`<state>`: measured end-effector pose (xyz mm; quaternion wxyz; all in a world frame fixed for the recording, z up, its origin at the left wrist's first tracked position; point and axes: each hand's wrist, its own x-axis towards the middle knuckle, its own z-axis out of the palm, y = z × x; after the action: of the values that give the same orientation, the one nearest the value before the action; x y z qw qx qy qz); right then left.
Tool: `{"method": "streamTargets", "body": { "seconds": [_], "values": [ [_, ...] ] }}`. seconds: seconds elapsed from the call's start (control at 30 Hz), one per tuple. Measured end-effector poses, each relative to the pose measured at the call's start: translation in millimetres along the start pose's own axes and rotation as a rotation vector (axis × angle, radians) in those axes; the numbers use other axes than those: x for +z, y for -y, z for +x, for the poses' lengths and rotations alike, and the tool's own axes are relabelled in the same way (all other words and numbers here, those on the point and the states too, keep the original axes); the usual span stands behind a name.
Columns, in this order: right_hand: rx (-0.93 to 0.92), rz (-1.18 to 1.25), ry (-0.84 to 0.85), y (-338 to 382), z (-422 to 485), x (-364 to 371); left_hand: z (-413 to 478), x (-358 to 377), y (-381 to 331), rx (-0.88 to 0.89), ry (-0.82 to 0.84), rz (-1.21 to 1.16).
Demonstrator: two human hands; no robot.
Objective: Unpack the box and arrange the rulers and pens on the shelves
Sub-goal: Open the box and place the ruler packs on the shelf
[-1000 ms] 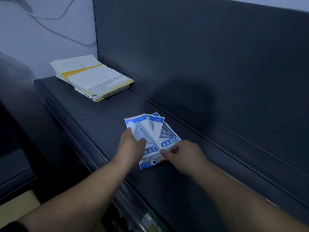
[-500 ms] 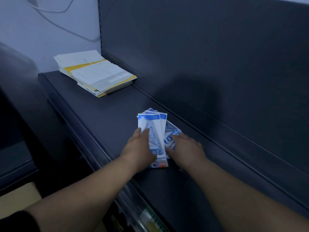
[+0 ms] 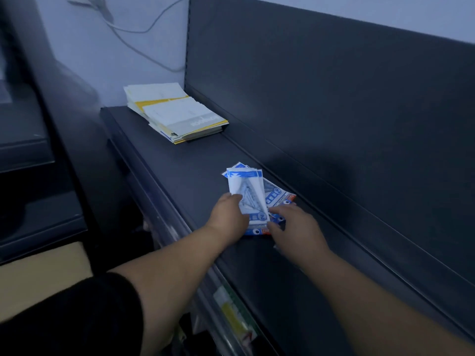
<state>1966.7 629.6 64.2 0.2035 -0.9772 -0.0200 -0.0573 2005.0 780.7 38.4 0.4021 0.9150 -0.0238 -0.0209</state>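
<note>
- The ruler packs (image 3: 250, 191) are lying on the dark shelf (image 3: 185, 173), roughly mid-depth, nearer the back panel (image 3: 334, 98) than the front lip, and both hands are right on them.
- Left hand (image 3: 228, 214) is at the near-left edge of the top pack. The thumb sits on top of the packaging and the rest of the fingers curl in at the edge, so it's grasping that top pack.
- Right hand (image 3: 293, 227) is at the near-right corner of the pile. The index finger lies across the top and the thumb is tucked in at the bottom edge, so it looks like a pinch on the lower packs. It's a bit blurry there, though.
- The two hands are close together with just a strip of packaging showing between them.
- No real container in view. The shelf itself carries everything: the ruler packs in the middle, and a messy stack of papers (image 3: 174, 116) with yellow bands at the far left end, well apart from the packs.
- The pile is fanned out, not squared up. The top pack points away from the person and the ones under it stick out to the right at an angle.
- Looks-wise, each pack is white with a blue header strip, a triangle ruler showing through the front, blue boxes with a big "2" lower down, and some orange-red along the bottom edge.
- A label strip (image 3: 231, 309) with green and yellow on it runs along the shelf's front edge.
- A black sleeve (image 3: 77, 317) covers the left upper arm, and a cable (image 3: 144, 29) hangs on the wall behind.
</note>
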Motion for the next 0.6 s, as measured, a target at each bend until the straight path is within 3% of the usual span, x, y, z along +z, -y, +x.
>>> {"method": "streamTargets", "body": {
  "seconds": [0.17,0.27,0.43,0.6],
  "values": [
    [-0.168,0.029,0.049,19.1,-45.4,6.6,-86.5,-36.5,32.3,0.080,-0.272,-0.018],
    [-0.335,0.047,0.110,43.3,-73.0,20.2,-152.9,-61.3,78.6,-0.045,-0.380,0.028],
    [-0.509,0.068,0.301,100.6,-119.2,62.2,-262.0,-96.4,184.2,-0.450,-0.295,0.254],
    [-0.611,-0.029,0.544,155.8,-150.0,123.6,-335.8,-114.1,266.6,-0.652,-0.228,0.337]
  ]
}}
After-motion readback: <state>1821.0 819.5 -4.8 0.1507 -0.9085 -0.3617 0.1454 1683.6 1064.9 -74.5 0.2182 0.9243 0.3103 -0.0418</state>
